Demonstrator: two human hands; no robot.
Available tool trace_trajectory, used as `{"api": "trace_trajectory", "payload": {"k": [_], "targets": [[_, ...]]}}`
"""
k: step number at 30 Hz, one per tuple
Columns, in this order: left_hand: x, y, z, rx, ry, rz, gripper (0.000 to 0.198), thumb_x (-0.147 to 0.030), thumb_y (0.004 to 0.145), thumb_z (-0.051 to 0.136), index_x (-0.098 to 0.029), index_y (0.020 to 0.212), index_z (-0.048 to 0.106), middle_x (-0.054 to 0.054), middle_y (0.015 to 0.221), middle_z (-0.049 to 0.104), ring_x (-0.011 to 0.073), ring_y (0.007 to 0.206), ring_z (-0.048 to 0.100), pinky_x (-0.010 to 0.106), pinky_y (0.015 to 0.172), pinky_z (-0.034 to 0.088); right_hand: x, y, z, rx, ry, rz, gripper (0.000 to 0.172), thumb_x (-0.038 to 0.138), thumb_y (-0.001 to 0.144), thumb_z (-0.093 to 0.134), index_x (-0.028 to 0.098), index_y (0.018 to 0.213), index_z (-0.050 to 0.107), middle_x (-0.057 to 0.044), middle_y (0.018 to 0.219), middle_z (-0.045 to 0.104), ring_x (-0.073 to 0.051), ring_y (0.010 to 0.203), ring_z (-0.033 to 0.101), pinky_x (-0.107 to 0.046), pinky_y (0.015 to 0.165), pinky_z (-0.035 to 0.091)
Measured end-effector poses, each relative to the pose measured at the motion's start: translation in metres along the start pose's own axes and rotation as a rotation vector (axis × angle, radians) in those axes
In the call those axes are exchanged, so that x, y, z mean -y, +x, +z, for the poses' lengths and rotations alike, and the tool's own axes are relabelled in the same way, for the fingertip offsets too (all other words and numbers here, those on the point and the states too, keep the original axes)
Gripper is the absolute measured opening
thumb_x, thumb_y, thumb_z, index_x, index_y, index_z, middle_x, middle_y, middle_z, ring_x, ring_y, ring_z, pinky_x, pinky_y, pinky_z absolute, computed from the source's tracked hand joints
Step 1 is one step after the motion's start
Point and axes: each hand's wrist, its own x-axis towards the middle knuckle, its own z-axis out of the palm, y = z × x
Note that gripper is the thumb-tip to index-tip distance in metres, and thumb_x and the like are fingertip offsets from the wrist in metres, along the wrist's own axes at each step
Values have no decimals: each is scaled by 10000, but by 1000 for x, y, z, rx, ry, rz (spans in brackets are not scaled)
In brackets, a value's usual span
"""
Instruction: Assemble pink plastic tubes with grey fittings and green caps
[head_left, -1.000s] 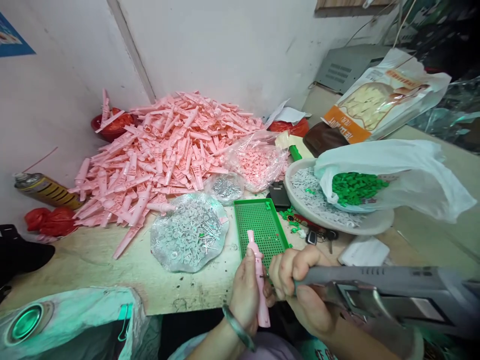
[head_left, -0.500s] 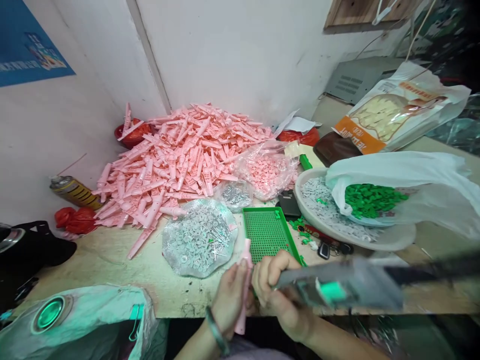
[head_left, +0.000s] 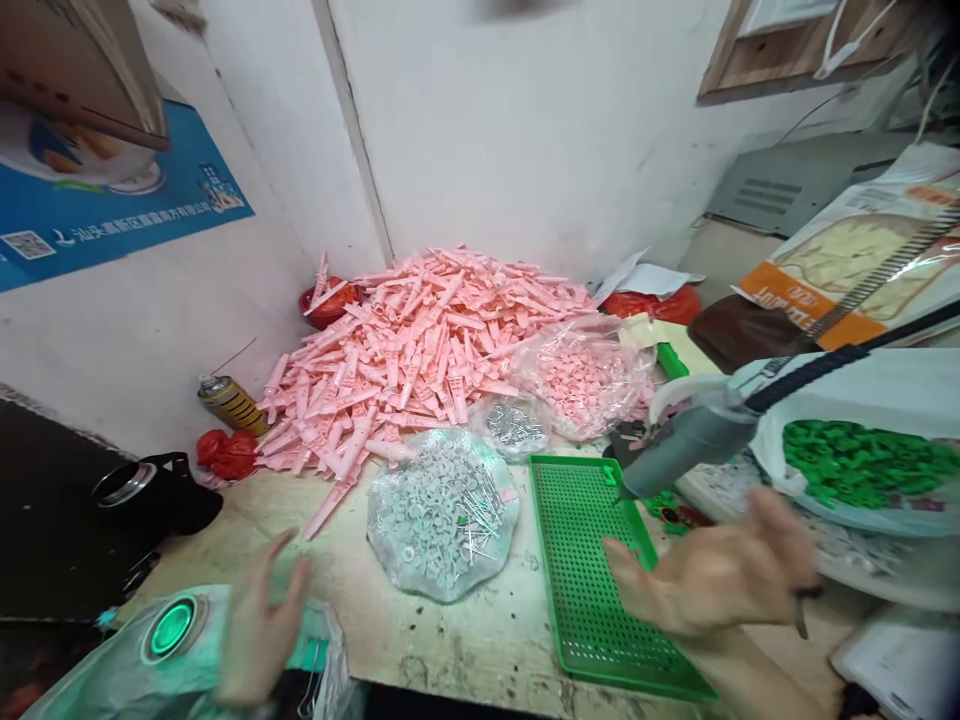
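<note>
My left hand (head_left: 259, 625) is blurred, with its fingers apart and nothing in them, and hovers over a pale plastic bag (head_left: 112, 670) at the bench's near left corner. To the right of a green perforated tray (head_left: 592, 570), my right hand (head_left: 720, 575) is stretched out flat and holds nothing. A grey powered screwdriver (head_left: 690, 440) hangs free on its cable just above my right hand, tip down over the tray's far right corner. A clear bag of grey rings and pins (head_left: 442, 515) lies left of the tray.
A large heap of pink plastic pieces (head_left: 420, 350) fills the back of the bench against the wall. Beside it are a bag of small pink parts (head_left: 585, 375), a small bag of screws (head_left: 514, 422), a bag of green parts (head_left: 847, 460) and a spray can (head_left: 229, 402).
Both hands have let go: the pink piece has left my left hand and is out of sight, and the screwdriver now hangs free. My left hand moved left and the view swung left.
</note>
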Motion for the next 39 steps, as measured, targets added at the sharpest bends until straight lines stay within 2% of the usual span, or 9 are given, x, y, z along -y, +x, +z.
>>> {"api": "trace_trajectory", "payload": {"k": [2, 4, 9, 14, 19, 23, 29, 34, 39], "targets": [[-53, 33, 46, 318, 71, 161, 303, -271, 899, 408, -182, 1105, 611, 124, 1201, 653, 244, 1154, 570, 402, 1044, 402, -1, 3, 27, 256, -172, -178, 292, 311, 767, 708, 285, 1032, 588, -61, 1142, 609, -311, 1138, 530, -534, 1034, 350], [-105, 71, 92, 435, 89, 222, 266, -222, 923, 438, -220, 1093, 642, 53, 1197, 669, 178, 1171, 559, 329, 1058, 387, -5, 15, 61, 696, -415, -99, 162, 227, 886, 544, 244, 1014, 641, -54, 1070, 669, -248, 1073, 578, -465, 1016, 379], [-179, 145, 170, 506, 204, 76, 315, -362, 900, 592, -135, 1116, 623, 110, 1179, 632, 245, 1077, 604, 483, 944, 474, -34, 52, 129, 898, -645, 69, 149, 169, 901, 550, 124, 887, 692, -117, 954, 694, -262, 999, 613, -435, 915, 447], [-185, 168, 185, 517, 187, -108, 347, -343, 891, 611, -141, 1173, 595, 115, 1214, 604, 248, 1076, 600, 465, 913, 502, -47, 62, 149, 1021, -709, 155, 249, 341, 926, 607, 134, 1062, 633, -80, 1119, 640, -217, 1024, 615, -439, 912, 496], [-173, 172, 162, 569, -21, -242, 312, -345, 896, 604, -150, 1140, 603, 88, 1149, 625, 223, 993, 625, 419, 837, 536, -47, 60, 142, 995, -655, 276, 236, 345, 945, 578, 145, 1059, 630, -64, 1072, 651, -195, 952, 635, -410, 857, 523], [-162, 149, 126, 682, -325, -314, 238, -326, 910, 582, -133, 1047, 607, 47, 959, 638, 150, 770, 621, 317, 672, 543, -48, 62, 133, 874, -546, 361, 155, 253, 924, 556, 144, 969, 657, -79, 1007, 670, -220, 954, 629, -413, 869, 485], [-157, 49, 81, 865, -845, -357, 322, -317, 769, 644, -188, 1027, 500, -79, 609, 467, 72, 473, 457, 217, 517, 459, -29, 59, 124, 767, -206, 453, 187, 147, 813, 498, 145, 781, 682, -97, 892, 697, -253, 918, 643, -373, 844, 473], [-160, -24, 84, 897, -1171, -570, 446, -627, 751, 497, -192, 854, 485, -92, 502, 424, 31, 343, 183, 186, 352, 250, 10, 19, 99, 881, 191, 602, 181, 317, 808, 583, 169, 840, 683, -25, 720, 701, -178, 665, 666, -304, 634, 538], [-156, -57, 96, 755, -1290, -525, 446, -398, 622, 760, -192, 909, 487, -80, 580, 545, 60, 399, 422, 194, 414, 364, 45, -12, 62, 867, 422, 695, 138, 320, 796, 628, 186, 793, 659, -15, 750, 667, -158, 705, 629, -291, 663, 508]]}}
